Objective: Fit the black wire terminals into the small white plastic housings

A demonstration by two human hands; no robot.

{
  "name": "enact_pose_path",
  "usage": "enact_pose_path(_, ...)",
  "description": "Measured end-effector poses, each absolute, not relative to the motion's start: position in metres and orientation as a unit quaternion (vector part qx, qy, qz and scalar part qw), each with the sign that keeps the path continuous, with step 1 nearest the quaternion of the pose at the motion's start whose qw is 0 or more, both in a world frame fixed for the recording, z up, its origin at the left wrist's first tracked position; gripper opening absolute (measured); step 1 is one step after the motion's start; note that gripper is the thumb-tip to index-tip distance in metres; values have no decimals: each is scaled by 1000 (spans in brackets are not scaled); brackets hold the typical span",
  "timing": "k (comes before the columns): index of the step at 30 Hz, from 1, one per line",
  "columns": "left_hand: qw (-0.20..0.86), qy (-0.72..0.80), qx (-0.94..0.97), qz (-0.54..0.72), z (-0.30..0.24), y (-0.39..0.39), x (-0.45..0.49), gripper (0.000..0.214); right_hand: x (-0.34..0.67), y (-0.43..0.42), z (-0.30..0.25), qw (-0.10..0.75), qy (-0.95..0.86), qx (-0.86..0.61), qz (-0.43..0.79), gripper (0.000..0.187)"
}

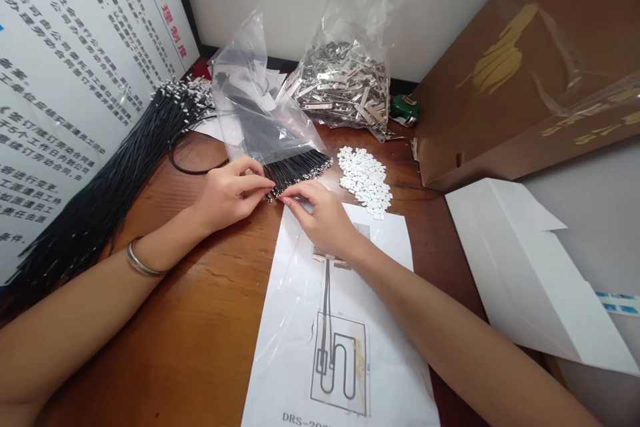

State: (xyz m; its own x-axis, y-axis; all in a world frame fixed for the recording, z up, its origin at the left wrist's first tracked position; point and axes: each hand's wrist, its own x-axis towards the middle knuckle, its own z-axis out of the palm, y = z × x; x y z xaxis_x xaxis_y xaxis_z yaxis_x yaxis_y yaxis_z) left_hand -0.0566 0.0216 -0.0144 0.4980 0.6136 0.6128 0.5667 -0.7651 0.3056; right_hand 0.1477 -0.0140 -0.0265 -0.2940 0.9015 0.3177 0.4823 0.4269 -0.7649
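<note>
My left hand [231, 192] and my right hand [323, 215] meet at the metal-tipped ends of a bundle of thin black wires [300, 169] that sticks out of a clear plastic bag [253, 107]. Both hands have fingers pinched together at the wire tips; exactly which wire each holds is too small to tell. A silver bracelet [140, 261] circles my left wrist. My right hand rests on a white sheet with a wiring drawing [340, 347], which lies under clear film on the wooden table [200, 320].
A pile of small white connectors [366, 179] lies right of the wire tips. A bag of silver metal clips [345, 85] stands behind. A long bundle of black cables [115, 173] runs along the left poster [65, 80]. Brown cardboard [525, 60] and a white box [530, 273] sit right.
</note>
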Motion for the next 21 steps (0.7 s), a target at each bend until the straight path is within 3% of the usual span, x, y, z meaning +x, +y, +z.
enact_pose_path(7, 2, 222, 902, 370, -15, 18, -59, 15, 148, -14, -27, 383, -751, -457, 282, 11)
enact_pose_path(15, 87, 161, 941, 285, 2, 1, -53, 17, 149, -16, -28, 407, -774, -415, 253, 14)
enact_pose_path(18, 47, 166, 943, 286, 2, -1, -53, 17, 149, -17, -29, 406, -818, -326, 244, 25)
enact_pose_path(21, -2, 163, 931, 326, -3, 1, -54, 16, 149, -17, -30, 393, -844, -262, 255, 24)
